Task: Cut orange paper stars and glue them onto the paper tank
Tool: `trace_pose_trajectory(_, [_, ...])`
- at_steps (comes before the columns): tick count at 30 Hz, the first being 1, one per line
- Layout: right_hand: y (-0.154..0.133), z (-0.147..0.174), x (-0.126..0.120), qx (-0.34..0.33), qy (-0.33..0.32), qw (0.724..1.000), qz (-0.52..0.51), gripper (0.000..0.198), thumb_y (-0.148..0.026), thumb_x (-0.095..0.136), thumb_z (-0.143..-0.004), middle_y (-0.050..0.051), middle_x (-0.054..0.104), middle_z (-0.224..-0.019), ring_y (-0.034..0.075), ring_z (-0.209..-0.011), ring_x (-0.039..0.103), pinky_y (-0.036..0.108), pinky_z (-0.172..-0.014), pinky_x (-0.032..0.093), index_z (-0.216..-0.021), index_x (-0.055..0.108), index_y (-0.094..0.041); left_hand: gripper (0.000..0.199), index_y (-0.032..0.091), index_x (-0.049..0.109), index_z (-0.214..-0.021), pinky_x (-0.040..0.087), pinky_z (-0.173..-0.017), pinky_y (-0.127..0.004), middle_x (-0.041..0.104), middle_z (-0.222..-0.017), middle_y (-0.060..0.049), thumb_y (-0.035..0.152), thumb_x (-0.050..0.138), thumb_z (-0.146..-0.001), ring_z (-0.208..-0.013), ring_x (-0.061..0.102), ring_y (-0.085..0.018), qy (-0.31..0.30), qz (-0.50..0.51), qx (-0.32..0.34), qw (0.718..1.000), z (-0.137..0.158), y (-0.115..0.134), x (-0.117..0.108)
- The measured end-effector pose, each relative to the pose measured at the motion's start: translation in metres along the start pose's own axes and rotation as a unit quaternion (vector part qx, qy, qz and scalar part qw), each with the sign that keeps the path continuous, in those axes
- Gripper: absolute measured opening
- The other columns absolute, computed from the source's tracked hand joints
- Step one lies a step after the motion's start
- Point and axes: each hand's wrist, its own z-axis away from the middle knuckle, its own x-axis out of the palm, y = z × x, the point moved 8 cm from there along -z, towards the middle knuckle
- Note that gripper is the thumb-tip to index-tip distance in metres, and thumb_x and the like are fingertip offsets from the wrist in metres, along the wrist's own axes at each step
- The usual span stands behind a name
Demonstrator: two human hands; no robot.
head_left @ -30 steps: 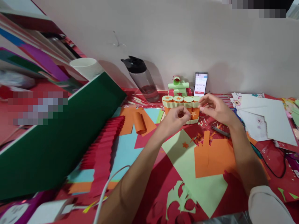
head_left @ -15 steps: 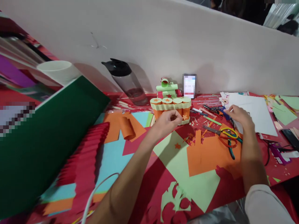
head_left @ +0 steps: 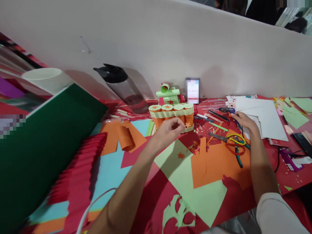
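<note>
My left hand (head_left: 170,129) is closed in a pinch, thumb and index fingertips together, in front of a paper model (head_left: 172,113). Whatever the pinch holds is too small to make out. Orange paper rolls form the model, with pale green round tops, wavy green bands and orange stars. At the right, my right hand (head_left: 245,121) has its fingers closed at a blue glue gun (head_left: 225,110) with an orange trigger and dark cord; the palm hides part of it. Below lie scissors (head_left: 227,139) and pliers (head_left: 239,157). A loose orange star (head_left: 181,155) rests on a pale green sheet (head_left: 207,198).
Behind the model stand green paper tubes (head_left: 168,92) and a propped phone (head_left: 192,91). A water bottle (head_left: 124,87) leans at the left, near a large dark green board (head_left: 48,143). Orange paper (head_left: 216,162), white sheets (head_left: 268,117) and pleated red paper (head_left: 80,175) cover the table.
The view has shifted slightly, so most things sit further left. My right hand has moved onto the glue gun, whose orange trigger now shows at the fingertips. My left hand keeps its pinch near the model.
</note>
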Motion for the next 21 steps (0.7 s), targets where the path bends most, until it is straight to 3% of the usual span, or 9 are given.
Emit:
trace_pose_trajectory(4, [-0.005,0.004,-0.008,-0.018,0.031,0.997,-0.07,0.043,-0.063,0.048,-0.098,0.0,0.059,-0.077,0.018,-0.077,0.057,0.03,-0.071,0.045,-0.084,0.049,-0.023,0.018,0.021,0.061,-0.074,0.04,-0.059,-0.026,0.059,-0.067,0.001,0.038,0.064,-0.076,-0.062,0.05,-0.014,-0.001,0.005,-0.002,1.0,0.001,0.001,0.001])
trace_pose_trajectory(6, [-0.016,0.009,-0.01,-0.039,0.03,0.986,-0.16,0.044,-0.067,0.048,-0.099,0.0,0.063,-0.08,0.018,-0.077,0.062,0.03,-0.071,0.049,-0.094,0.049,-0.024,0.018,0.02,0.062,-0.076,0.04,-0.06,-0.026,0.059,-0.068,0.001,0.038,0.065,-0.077,-0.063,0.051,-0.014,0.0,0.012,-0.01,1.0,0.001,-0.001,0.001])
trace_pose_trajectory(9, [-0.043,0.021,-0.018,-0.099,0.013,0.929,-0.355,0.047,-0.068,0.067,-0.091,-0.002,0.064,-0.08,0.018,-0.072,0.065,0.032,-0.07,0.054,-0.108,0.052,-0.026,0.02,0.02,0.062,-0.077,0.04,-0.06,-0.027,0.058,-0.068,0.002,0.039,0.066,-0.076,-0.062,0.051,-0.014,0.005,0.035,-0.023,0.999,0.001,-0.004,0.0])
trace_pose_trajectory(11, [-0.063,0.03,-0.026,-0.142,0.002,0.9,-0.412,0.053,-0.065,0.079,-0.084,-0.005,0.062,-0.078,0.016,-0.064,0.061,0.031,-0.066,0.053,-0.111,0.054,-0.028,0.021,0.02,0.061,-0.076,0.04,-0.061,-0.027,0.057,-0.068,0.002,0.04,0.067,-0.076,-0.062,0.05,-0.014,0.01,0.048,-0.027,0.998,0.001,-0.004,-0.001])
trace_pose_trajectory(15, [-0.099,0.047,-0.028,-0.187,-0.049,0.881,-0.432,0.048,-0.061,0.082,-0.083,-0.002,0.063,-0.085,0.018,-0.073,0.064,0.034,-0.072,0.055,-0.109,0.057,-0.029,0.022,0.02,0.061,-0.076,0.041,-0.062,-0.028,0.055,-0.067,0.003,0.041,0.068,-0.075,-0.063,0.05,-0.014,0.026,0.064,-0.032,0.997,0.002,-0.003,-0.003])
trace_pose_trajectory(21, [-0.125,0.054,-0.011,-0.217,-0.056,0.897,-0.38,0.047,-0.062,0.083,-0.082,0.006,0.072,-0.093,0.025,-0.086,0.071,0.043,-0.085,0.06,-0.102,0.068,-0.023,0.018,0.021,0.059,-0.077,0.038,-0.058,-0.027,0.053,-0.065,0.004,0.038,0.067,-0.078,-0.06,0.048,-0.013,0.033,0.082,-0.013,0.996,0.0,-0.005,-0.006])
